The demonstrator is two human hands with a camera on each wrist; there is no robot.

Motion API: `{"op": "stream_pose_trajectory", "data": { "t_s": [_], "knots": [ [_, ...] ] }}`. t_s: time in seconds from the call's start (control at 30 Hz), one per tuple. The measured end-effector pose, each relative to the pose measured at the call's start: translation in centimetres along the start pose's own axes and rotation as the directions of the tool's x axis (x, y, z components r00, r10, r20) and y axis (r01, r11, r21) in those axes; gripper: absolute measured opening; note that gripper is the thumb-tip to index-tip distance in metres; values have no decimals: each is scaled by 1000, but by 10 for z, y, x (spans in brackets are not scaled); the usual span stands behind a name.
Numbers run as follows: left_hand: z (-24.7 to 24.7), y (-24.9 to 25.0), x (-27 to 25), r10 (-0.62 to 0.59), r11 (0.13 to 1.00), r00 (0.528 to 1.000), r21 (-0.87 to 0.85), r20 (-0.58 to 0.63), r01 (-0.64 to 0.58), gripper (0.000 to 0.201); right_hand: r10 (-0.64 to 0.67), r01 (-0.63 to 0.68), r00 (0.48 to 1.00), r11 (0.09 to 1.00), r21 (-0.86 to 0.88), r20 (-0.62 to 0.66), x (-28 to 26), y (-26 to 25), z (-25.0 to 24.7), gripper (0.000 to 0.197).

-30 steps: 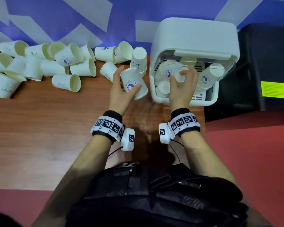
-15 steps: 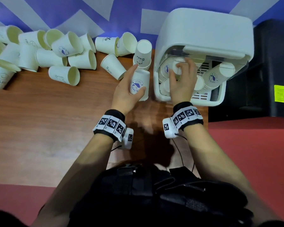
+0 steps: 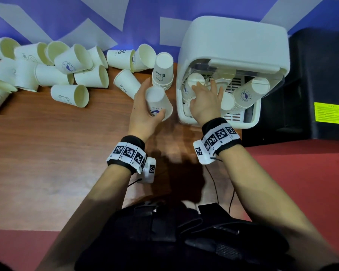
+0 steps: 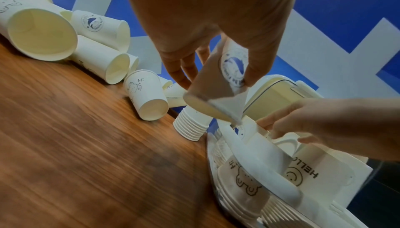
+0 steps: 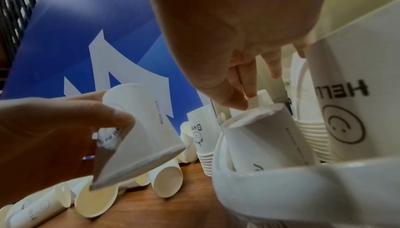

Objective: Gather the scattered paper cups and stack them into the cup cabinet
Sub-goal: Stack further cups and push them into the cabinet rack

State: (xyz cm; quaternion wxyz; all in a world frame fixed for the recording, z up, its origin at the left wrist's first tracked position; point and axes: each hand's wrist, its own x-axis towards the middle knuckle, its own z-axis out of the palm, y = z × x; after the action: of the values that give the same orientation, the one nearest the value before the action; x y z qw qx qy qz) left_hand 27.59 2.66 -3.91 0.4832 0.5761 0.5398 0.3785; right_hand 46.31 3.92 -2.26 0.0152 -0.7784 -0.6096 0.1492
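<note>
Beside the cabinet's left wall: one inverted paper cup (image 3: 158,103), base up, axis tilted, is gripped by the left hand (image 3: 145,112).
Cup cabinet (image 3: 235,45), table's far right edge: several inverted stacks are held inside.
Right hand (image 3: 205,100): one stack top is pinched.
Far edge: over a dozen scattered cups (image 3: 70,94) lie sideways; one upside-down stack (image 3: 162,72) stands.

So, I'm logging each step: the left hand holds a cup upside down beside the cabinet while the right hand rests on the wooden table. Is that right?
Not quite. The left hand does hold the cup upside down beside the cabinet, but the right hand is inside the cabinet, fingers on the stacked cups, not on the table. The head view shows it.
</note>
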Motion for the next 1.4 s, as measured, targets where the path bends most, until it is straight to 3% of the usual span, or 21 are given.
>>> {"op": "stream_pose_trajectory", "data": {
  "t_s": [0.07,0.23,0.43,0.67,0.93,1.07,1.23,1.4],
  "knots": [
    [3,6,-2,45,999,999,6,-16,-45,82,-10,14,999,995,99,-37,-5,1,1,44],
    [15,23,-2,265,961,962,101,-60,-258,64,90,117,927,854,507,-364,-39,12,9,33],
    [40,37,0,324,933,945,177,-36,-313,57,316,48,881,682,730,-353,-74,31,9,28],
    [67,34,11,526,774,847,372,69,-511,47,454,20,810,614,789,-373,-81,51,7,29],
    [88,28,24,601,664,791,479,115,-574,41,461,50,784,619,783,-414,-82,64,8,28],
    [95,26,30,599,631,793,545,111,-552,45,451,50,789,628,776,-416,-80,67,10,29],
    [99,24,34,511,602,846,640,149,-476,55,459,45,790,616,786,-405,-80,69,14,31],
    [100,18,34,554,534,816,682,164,-500,51,472,34,789,605,796,-393,-78,69,17,32]
  ]
}}
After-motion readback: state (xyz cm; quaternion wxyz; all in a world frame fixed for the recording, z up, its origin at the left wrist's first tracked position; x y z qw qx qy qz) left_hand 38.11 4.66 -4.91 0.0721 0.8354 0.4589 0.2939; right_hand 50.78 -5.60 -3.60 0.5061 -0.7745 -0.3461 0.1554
